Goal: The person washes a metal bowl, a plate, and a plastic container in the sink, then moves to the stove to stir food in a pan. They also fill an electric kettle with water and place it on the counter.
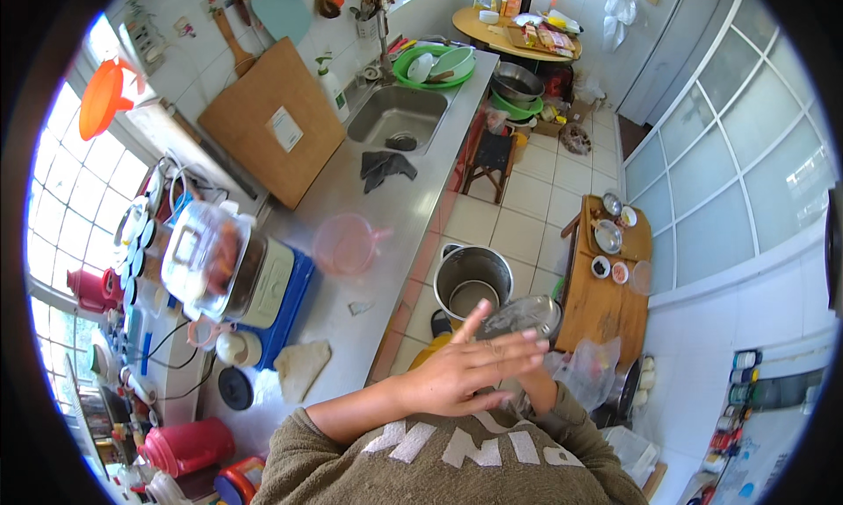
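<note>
My left hand (471, 373) reaches across my chest with its fingers spread, and nothing is in its grip. Beneath it, my right hand (535, 381) is mostly hidden; its wrist and part of the palm show. A round metal dish (527, 317), with pale smears on its surface, is tilted just past my fingers and appears held by my right hand. Beyond the dish, a tall steel pot (473, 282) stands open at the top, low down near my slippered foot (440, 324). Its inside looks bare down to the bottom.
On the steel counter (342, 195) at left are a blurred pink strainer or basin (346, 245), a dark cloth (387, 169) and a beige cloth (303, 370). A sink (398, 113) lies farther off. A wooden table (609, 307) with small bowls stands at right.
</note>
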Demonstrator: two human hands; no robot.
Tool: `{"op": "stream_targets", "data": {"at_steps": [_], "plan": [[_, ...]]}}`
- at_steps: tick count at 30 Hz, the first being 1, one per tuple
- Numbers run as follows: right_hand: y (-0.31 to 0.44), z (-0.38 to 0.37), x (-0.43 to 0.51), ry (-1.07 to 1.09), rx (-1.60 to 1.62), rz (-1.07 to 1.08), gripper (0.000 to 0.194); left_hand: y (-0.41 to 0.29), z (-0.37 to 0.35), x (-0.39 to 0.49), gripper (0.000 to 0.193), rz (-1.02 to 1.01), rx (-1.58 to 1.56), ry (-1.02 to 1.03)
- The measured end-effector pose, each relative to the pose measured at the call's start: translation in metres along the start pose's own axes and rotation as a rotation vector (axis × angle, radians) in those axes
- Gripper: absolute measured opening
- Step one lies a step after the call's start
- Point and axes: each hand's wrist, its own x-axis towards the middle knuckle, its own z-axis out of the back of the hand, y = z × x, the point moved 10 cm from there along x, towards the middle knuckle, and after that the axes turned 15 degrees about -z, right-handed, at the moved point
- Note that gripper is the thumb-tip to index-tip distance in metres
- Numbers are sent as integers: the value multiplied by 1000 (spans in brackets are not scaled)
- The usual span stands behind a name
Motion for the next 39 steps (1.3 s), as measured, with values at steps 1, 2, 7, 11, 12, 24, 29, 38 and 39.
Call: {"op": "stream_targets", "data": {"at_steps": [1,2,7,11,12,24,29,38,39], "plan": [[8,11,18,-43,-152,96,31,22,18,8,53,-19,10,-81],[17,21,34,-82,-301,189,32,47,36,12,51,-17,33,-148],[31,80,119,-226,-549,132,35,242,94,-25,68,671,6,-554],[28,106,170,-65,-54,-179,30,328,35,-36,94,1097,-774,-377],[24,108,181,-7,121,-299,28,339,26,-28,93,1108,-931,-421],[74,81,497,509,178,-322,19,527,136,40,36,922,-903,-1385],[148,15,577,847,-408,554,47,555,203,10,32,907,-795,-1641],[199,-114,794,644,-722,442,79,641,312,-63,30,1076,-719,-1708],[202,-136,813,658,-706,503,79,650,316,-68,30,1095,-722,-1726]]}}
